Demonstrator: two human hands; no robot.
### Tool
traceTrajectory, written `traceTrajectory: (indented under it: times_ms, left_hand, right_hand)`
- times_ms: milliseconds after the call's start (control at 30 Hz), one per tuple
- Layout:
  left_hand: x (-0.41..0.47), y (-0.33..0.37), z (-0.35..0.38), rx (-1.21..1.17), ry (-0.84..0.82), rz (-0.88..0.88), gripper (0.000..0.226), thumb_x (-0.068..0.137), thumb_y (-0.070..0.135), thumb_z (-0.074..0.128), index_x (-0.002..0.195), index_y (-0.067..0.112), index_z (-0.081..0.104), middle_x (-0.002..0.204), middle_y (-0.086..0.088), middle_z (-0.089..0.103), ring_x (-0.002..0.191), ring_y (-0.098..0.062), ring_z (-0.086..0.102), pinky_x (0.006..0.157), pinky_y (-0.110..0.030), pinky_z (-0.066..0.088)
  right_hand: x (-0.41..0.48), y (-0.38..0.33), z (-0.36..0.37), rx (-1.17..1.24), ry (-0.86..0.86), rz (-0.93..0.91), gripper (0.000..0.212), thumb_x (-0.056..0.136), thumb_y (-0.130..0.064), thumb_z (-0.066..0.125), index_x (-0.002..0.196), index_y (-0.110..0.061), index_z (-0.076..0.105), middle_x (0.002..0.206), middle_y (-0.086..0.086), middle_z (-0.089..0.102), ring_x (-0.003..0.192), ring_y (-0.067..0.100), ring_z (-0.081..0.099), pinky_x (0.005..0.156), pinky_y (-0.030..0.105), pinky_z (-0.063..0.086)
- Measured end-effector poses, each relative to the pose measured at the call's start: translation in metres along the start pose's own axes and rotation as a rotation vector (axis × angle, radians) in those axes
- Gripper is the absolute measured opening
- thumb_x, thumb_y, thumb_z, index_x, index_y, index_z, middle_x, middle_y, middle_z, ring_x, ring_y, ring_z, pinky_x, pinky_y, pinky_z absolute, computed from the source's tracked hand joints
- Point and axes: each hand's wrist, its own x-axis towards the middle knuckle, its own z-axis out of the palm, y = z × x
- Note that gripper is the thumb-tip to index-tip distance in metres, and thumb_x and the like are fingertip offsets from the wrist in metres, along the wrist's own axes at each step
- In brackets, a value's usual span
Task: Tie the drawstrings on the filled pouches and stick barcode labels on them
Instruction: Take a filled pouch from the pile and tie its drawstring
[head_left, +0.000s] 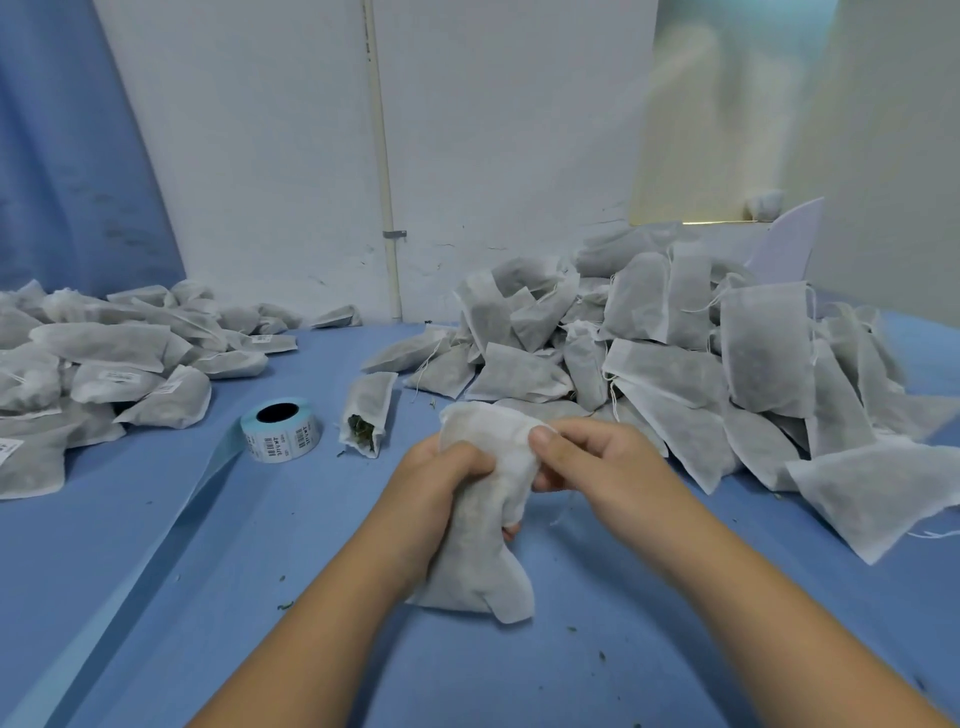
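Fingers (467, 467) of left hand (431, 488) and right hand (587, 457) both closed tight around one filled pouch (483, 545).

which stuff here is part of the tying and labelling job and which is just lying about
Part of the job: pouch held in left hand and right hand; label roll; unlabelled pile; labelled pile.

Lying about: wall pipe; white board.

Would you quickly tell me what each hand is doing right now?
Left hand: closed around the pouch.
Right hand: pinching the pouch's top.
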Motion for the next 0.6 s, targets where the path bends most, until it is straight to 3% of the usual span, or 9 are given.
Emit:
traceTrajectory:
  times_ms: [67,200,267,367,467,600]
  left_hand:
    - [-0.001,0.002,-0.001,0.038,0.039,-0.006,0.022,0.070,0.026,0.055,0.070,0.006,0.065,0.059,-0.018,0.060,0.055,-0.025,0.056,0.050,-0.029,0.047]
    - [-0.001,0.002,-0.005,0.237,0.049,0.007,0.020,0.072,0.048,0.062,0.072,0.029,0.070,0.062,0.000,0.065,0.057,-0.014,0.060,0.058,-0.028,0.046]
    - [-0.001,0.001,-0.005,0.332,0.048,0.035,0.030,0.062,0.063,0.065,0.077,0.038,0.070,0.065,0.012,0.067,0.061,-0.003,0.062,0.060,-0.020,0.045]
    - [-0.002,0.001,-0.003,0.393,0.019,0.061,0.035,0.051,0.068,0.068,0.078,0.046,0.068,0.066,0.021,0.065,0.061,0.005,0.060,0.055,-0.010,0.045]
    - [-0.002,0.000,0.000,0.447,-0.015,0.091,0.038,0.049,0.065,0.072,0.081,0.045,0.067,0.069,0.022,0.063,0.063,0.006,0.058,0.057,-0.007,0.045]
    - [-0.001,-0.001,0.000,0.530,-0.050,0.111,0.031,0.053,0.059,0.074,0.079,0.044,0.064,0.066,0.024,0.059,0.060,0.006,0.052,0.056,-0.006,0.042]
  right_hand:
    - [0.001,0.001,-0.005,0.001,0.020,0.070,0.031,0.095,-0.031,0.058,0.070,-0.017,0.071,0.050,-0.002,0.053,0.051,0.014,0.053,0.071,0.041,0.049]
    - [0.002,-0.001,-0.011,-0.007,-0.037,0.150,0.041,0.094,-0.036,0.058,0.056,-0.021,0.063,0.044,-0.005,0.032,0.041,0.013,0.028,0.045,0.024,0.030]
    - [0.003,-0.001,-0.014,0.016,-0.050,0.175,0.047,0.091,-0.039,0.059,0.050,-0.021,0.049,0.045,-0.006,0.028,0.039,0.012,0.023,0.041,0.021,0.024]
    - [0.002,-0.005,-0.020,0.189,-0.076,0.198,0.048,0.084,-0.037,0.067,0.051,-0.023,0.035,0.050,-0.005,0.020,0.043,0.013,0.014,0.041,0.020,0.016]
    - [0.001,-0.008,-0.025,0.381,-0.111,0.180,0.047,0.071,-0.034,0.073,0.056,-0.021,0.031,0.053,-0.004,0.019,0.043,0.011,0.012,0.041,0.021,0.012]
    - [0.001,-0.010,-0.026,0.516,-0.150,0.149,0.048,0.070,-0.022,0.078,0.052,-0.025,0.033,0.053,-0.006,0.017,0.042,0.008,0.012,0.041,0.020,0.011]
